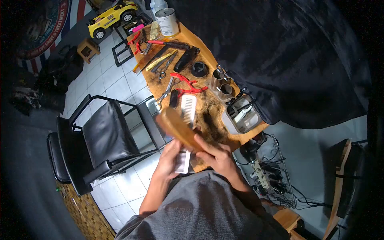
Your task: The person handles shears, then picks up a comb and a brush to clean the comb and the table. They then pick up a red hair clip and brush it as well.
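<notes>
My left hand (166, 160) is closed around a white comb (182, 162), whose toothed part shows below the thumb. Gripped in my right hand (220, 158) is a wooden-backed brush (179, 129), slightly blurred, slanting up and left above the comb. Its bristles are hidden from me. Just beyond the brush, a second white comb (189, 105) lies on the wooden table (226, 140). Red clips (188, 85) and scissors (170, 88) lie further up the table, and dark loose hair is scattered over the wood.
A clear container (242, 116) and metal cups (225, 90) line the table's right side. Hair clippers (186, 60) and a can (167, 22) are farther back. A black chair (108, 130) stands left; a cable-filled rack (270, 172) stands right. Black cloth (296, 60) hangs behind.
</notes>
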A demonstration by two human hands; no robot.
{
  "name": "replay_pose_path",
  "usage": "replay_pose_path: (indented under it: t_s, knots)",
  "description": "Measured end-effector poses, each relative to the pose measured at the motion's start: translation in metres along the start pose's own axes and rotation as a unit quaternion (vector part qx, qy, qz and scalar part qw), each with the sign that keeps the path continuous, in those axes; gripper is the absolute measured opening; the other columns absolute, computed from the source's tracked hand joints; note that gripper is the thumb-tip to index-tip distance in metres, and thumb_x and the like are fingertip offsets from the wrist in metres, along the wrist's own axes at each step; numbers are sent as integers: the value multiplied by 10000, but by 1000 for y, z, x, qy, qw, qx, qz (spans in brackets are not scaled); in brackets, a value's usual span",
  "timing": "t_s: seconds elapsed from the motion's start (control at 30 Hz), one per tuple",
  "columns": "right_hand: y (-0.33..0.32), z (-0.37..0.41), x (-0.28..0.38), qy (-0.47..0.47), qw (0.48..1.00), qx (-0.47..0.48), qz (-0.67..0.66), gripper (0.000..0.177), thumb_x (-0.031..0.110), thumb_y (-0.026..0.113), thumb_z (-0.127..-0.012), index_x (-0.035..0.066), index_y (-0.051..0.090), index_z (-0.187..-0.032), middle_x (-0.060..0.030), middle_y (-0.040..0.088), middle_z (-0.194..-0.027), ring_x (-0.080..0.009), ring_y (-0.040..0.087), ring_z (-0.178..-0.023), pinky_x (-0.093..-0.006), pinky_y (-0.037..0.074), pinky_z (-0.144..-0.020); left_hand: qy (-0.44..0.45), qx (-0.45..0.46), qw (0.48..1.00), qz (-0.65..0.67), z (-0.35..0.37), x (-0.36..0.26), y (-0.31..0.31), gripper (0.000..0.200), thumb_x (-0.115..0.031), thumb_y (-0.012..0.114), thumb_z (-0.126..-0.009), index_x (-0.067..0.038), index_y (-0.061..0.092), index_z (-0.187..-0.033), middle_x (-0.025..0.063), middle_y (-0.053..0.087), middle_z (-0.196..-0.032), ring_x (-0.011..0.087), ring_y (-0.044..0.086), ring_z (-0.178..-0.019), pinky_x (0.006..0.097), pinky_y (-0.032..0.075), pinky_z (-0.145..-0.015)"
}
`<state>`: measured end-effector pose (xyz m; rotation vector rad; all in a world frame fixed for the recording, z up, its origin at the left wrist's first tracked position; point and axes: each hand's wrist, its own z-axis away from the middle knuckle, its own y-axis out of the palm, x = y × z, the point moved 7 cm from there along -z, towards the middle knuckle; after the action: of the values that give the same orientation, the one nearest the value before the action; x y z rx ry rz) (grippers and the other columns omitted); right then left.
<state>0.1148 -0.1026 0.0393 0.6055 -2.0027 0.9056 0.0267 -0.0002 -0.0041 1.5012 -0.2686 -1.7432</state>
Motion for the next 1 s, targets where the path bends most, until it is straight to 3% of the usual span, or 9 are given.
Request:
replay_pose_path:
  t_s: [0.17, 0.2, 0.3, 0.37, 0.47, 0.63, 0.77, 0.83, 1.0]
  knots:
    - [-28, -22, 5, 55, 984, -118, 124, 480, 82, 626, -842, 58, 499, -1305, -170, 660, -978, -298, 661, -828, -345, 500, -726, -61, 65, 995, -45, 21, 4, 14, 383, -102, 476, -943, 71, 438, -1283, 199, 507, -1269, 262, 541, -1143, 397, 503, -920]
    - [-33, -25, 12, 9, 983, -148, 112, 483, 30, 617, -836, -20, 476, -1296, -224, 609, -1134, -267, 657, -897, -322, 499, -751, -62, 64, 995, -50, 22, 6, 13, 356, -47, 464, -938, 66, 449, -1275, 191, 525, -1253, 258, 568, -1105, 388, 524, -888]
    - [-30, -15, 25, 29, 986, -155, 58, 440, 70, 573, -886, 17, 476, -1312, -209, 622, -1093, -219, 675, -854, -317, 511, -717, -48, -2, 996, -70, 21, 5, 6, 395, -49, 468, -942, 26, 418, -1327, 162, 539, -1248, 224, 575, -1093, 322, 537, -866]
    - [-17, -4, 33, 58, 993, -71, -76, 421, 102, 622, -861, 21, 533, -1265, -189, 598, -1169, -227, 682, -802, -324, 527, -690, 19, -59, 997, -44, 19, -1, 2, 322, -48, 480, -941, 26, 462, -1255, 134, 597, -1130, 195, 617, -994, 291, 542, -797]
    - [1, 14, 38, -52, 998, 24, -26, 479, 76, 710, -765, 73, 584, -1227, -151, 645, -893, -243, 624, -707, -320, 498, -637, 97, -160, 977, -101, 30, 2, -28, 146, -57, 485, -946, 35, 549, -1039, 92, 650, -937, 131, 617, -824, 253, 500, -651]
    - [-17, 23, 28, 23, 996, -67, 50, 506, 50, 729, -738, 112, 593, -1222, -147, 641, -880, -291, 610, -702, -345, 488, -606, 5, -39, 972, -234, 32, -8, 3, 239, -94, 462, -962, 40, 553, -1137, 92, 643, -921, 103, 597, -764, 236, 494, -645]
    - [-43, 37, 26, 31, 967, -180, 179, 573, 51, 727, -752, -35, 496, -1269, -172, 652, -966, -263, 633, -744, -328, 500, -651, -30, 38, 958, -282, 36, 5, 3, 290, -91, 478, -954, 46, 529, -1204, 83, 651, -929, 126, 608, -784, 252, 500, -671]
    - [-48, 51, 11, 147, 927, -315, -141, 743, 125, 729, -786, -87, 286, -1344, -110, 603, -1066, -100, 562, -718, -218, 447, -615, -19, 59, 954, -295, 34, 3, 9, 255, -69, 503, -938, 46, 564, -1157, 91, 663, -911, 127, 618, -804, 257, 501, -693]
    - [-49, 58, 22, 114, 908, -339, -216, 437, 93, 749, -770, -26, 453, -1068, -104, 626, -895, -137, 609, -790, -241, 476, -666, 94, 174, 844, -499, 14, -24, 51, 155, -56, 578, -887, 24, 633, -1008, 141, 658, -891, 204, 652, -801, 288, 497, -698]
